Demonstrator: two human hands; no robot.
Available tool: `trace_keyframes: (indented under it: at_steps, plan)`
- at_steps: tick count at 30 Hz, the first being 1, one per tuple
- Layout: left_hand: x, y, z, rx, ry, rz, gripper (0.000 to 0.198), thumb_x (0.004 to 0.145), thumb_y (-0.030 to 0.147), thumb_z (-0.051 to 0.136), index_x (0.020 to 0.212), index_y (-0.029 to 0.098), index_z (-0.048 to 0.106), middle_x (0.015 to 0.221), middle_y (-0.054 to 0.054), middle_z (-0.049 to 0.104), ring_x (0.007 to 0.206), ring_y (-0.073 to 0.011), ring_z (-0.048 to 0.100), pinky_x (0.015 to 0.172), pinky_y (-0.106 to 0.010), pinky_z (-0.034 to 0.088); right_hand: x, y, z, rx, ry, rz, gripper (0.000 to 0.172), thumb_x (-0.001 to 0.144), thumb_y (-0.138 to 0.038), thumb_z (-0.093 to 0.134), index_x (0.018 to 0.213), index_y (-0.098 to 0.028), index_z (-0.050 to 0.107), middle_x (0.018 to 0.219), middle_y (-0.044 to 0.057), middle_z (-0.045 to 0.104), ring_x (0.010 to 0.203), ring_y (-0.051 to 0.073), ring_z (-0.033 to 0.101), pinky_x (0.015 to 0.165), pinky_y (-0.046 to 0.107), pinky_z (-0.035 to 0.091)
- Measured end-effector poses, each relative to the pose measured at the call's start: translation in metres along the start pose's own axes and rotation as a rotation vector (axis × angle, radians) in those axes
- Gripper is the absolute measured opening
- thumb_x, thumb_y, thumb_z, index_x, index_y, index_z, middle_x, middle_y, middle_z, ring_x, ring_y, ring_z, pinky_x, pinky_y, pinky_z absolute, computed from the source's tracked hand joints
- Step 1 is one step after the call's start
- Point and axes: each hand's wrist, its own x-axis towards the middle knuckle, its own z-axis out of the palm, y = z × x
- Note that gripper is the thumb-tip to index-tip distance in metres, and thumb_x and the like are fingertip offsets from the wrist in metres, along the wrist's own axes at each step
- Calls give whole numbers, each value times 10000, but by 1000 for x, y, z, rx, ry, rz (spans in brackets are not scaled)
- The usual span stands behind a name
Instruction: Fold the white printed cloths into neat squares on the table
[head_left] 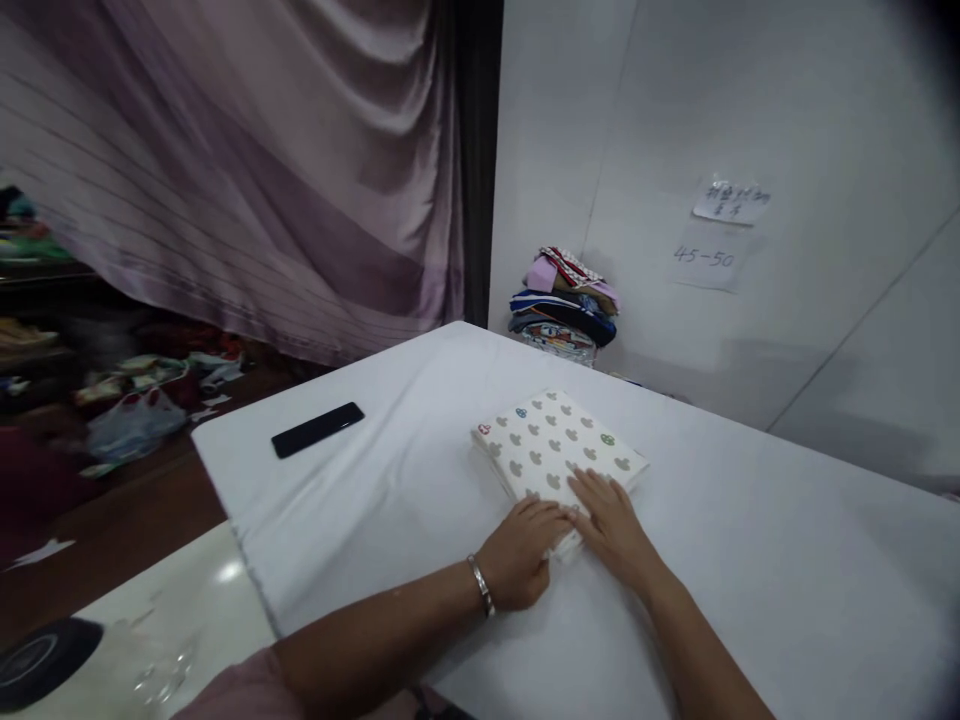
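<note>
A folded cream cloth (559, 445) printed with small grey mushroom shapes lies on the white table (750, 580). My left hand (521, 550), with a silver bracelet on the wrist, rests at the cloth's near corner with its fingers curled onto the edge. My right hand (611, 520) lies flat on the near part of the cloth, fingers stretched out and together. The two hands touch each other at the fingertips.
A black phone (318, 429) lies on the table's left part. A pile of folded clothes (566, 300) stands against the white wall beyond the table's far corner. A mauve curtain (262, 170) hangs at the left, with bags and clutter (135, 400) on the floor below.
</note>
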Motion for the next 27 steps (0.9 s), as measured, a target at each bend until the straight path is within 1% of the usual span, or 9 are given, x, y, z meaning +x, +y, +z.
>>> trace_keyframes:
  at_steps: [2,4,6,8,11,13,17,20,27]
  plan:
    - [-7,-13,-4,-75,133,25,578,610,44,433,1164,202,474,1177,-61,571,1154,-181,457,1033,-401,318,-1,0,6,2,-98,8,496,892,-484,346,1332,-263,401,1423,38,342,1331,229,246,1073,490,166]
    - [-12,-34,-12,-73,313,-64,480,647,39,412,1080,210,527,1123,-58,596,1116,-176,487,1001,-394,365,-1,4,9,13,-143,29,515,887,-505,343,1342,-267,383,1438,29,308,1341,226,214,1081,491,142]
    - [-15,-59,-24,-19,466,-264,430,680,68,431,1073,208,538,1135,-66,583,1119,-188,483,998,-408,371,-1,6,9,37,-152,43,518,887,-505,342,1346,-269,376,1441,25,302,1345,221,205,1085,488,136]
    - [-14,-88,-36,9,539,-493,448,692,109,465,1131,184,513,1197,-88,545,1151,-208,460,1000,-420,369,-1,6,7,55,-142,51,508,885,-497,352,1336,-268,393,1435,28,317,1342,223,213,1085,491,141]
    - [-5,-126,-49,-60,510,-767,530,712,194,524,1233,126,451,1302,-135,466,1179,-241,443,949,-400,417,-1,-3,0,62,-99,53,471,888,-469,362,1301,-259,448,1414,40,359,1333,230,239,1081,499,150]
    - [2,-143,-52,-158,461,-840,573,726,241,543,1272,114,423,1301,-140,477,1159,-239,472,921,-368,437,-2,-13,-5,62,-65,9,462,893,-445,365,1316,-268,426,1419,41,351,1334,231,237,1081,500,149]
    - [12,-159,-48,-265,385,-809,467,735,242,538,1191,140,527,1113,-79,630,1007,-191,584,881,-294,456,-4,-35,-4,26,-120,-155,652,829,-475,476,1405,-285,237,1451,49,284,1333,242,238,1074,478,191]
    - [14,-161,-46,-270,353,-760,378,733,239,531,1102,192,601,1023,-20,670,951,-177,603,868,-280,457,-6,-43,8,-81,-156,-190,794,765,-428,560,1427,-282,146,1460,50,262,1336,263,223,1069,500,175]
    - [21,-163,-51,-254,322,-721,419,685,200,546,1098,209,618,1033,3,669,943,-171,598,846,-251,455,-7,-28,28,-203,-103,-231,781,701,-94,423,1426,-240,171,1449,50,290,1332,219,240,1056,469,214]
